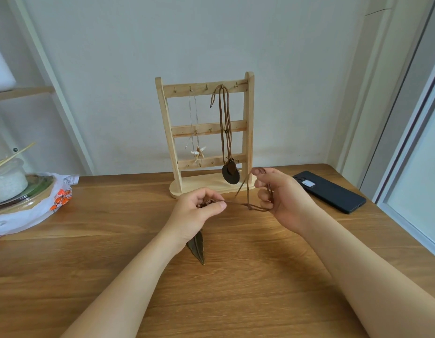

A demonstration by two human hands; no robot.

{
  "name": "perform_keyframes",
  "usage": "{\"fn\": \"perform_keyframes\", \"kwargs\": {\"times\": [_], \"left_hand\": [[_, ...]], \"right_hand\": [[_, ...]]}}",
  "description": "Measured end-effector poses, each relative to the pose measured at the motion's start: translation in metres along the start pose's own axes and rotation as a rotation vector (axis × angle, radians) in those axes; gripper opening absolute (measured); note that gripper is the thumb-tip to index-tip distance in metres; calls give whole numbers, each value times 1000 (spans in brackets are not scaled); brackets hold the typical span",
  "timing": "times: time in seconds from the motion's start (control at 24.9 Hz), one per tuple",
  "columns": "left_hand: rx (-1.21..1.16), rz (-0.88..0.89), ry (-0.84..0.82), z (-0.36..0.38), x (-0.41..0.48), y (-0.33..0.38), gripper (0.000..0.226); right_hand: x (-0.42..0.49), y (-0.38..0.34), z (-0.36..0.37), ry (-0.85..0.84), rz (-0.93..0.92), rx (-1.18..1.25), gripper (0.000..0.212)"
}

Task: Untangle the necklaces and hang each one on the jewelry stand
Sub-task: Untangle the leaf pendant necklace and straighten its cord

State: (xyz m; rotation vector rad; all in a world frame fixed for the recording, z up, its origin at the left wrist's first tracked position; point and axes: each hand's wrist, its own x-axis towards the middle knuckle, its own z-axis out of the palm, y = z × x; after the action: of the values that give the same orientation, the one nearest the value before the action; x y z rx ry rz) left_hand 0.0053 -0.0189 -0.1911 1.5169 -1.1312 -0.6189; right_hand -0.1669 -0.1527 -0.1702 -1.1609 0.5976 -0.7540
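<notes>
A wooden jewelry stand (249, 123) with three hook bars stands at the back of the table. On its top bar hang a thin silver necklace with a pale starfish charm (198, 152) and a brown cord necklace with a dark round pendant (230, 175). My left hand (197, 213) pinches one end of a third brown cord (245, 205) in front of the stand. A bronze leaf pendant (198, 248) hangs under that hand, down by the table. My right hand (277, 193) grips the cord's loops, and the cord is stretched between both hands.
A dark phone (331, 191) lies on the wooden table (236, 289) to the right of the stand. At the left edge, food containers with chopsticks (9, 181) sit on a white plastic bag (41, 211). A window frame runs along the right.
</notes>
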Motion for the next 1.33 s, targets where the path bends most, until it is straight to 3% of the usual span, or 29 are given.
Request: {"fn": "perform_keyframes", "kwargs": {"times": [0.12,0.16,0.24,0.36,0.48,0.8,1.05,1.17,1.33], "left_hand": [[-21,-13,24,1,1,-1,5],[-23,-13,17,1,1,0,6],[-24,1,6,2,0,0,6],[-3,38,26,3,-2,0,9],[-77,7,15,3,-2,1,8],[-88,-39,-25,6,0,3,9],[-56,-106,-83,4,-1,4,17],[-78,-111,-74,3,0,4,22],[-76,-98,39,-5,2,2,19]], "right_hand": [[0,9,3,264,-233,-496,9],[-1,10,5,236,-285,-537,14],[-4,11,8,11,-305,-521,23],[-8,20,16,-282,-210,-655,29],[-7,34,22,-260,-268,-792,19],[2,21,14,280,-101,-454,9],[7,8,9,243,161,427,14],[6,6,4,166,212,352,4],[4,-5,-8,161,182,75,22]]}}
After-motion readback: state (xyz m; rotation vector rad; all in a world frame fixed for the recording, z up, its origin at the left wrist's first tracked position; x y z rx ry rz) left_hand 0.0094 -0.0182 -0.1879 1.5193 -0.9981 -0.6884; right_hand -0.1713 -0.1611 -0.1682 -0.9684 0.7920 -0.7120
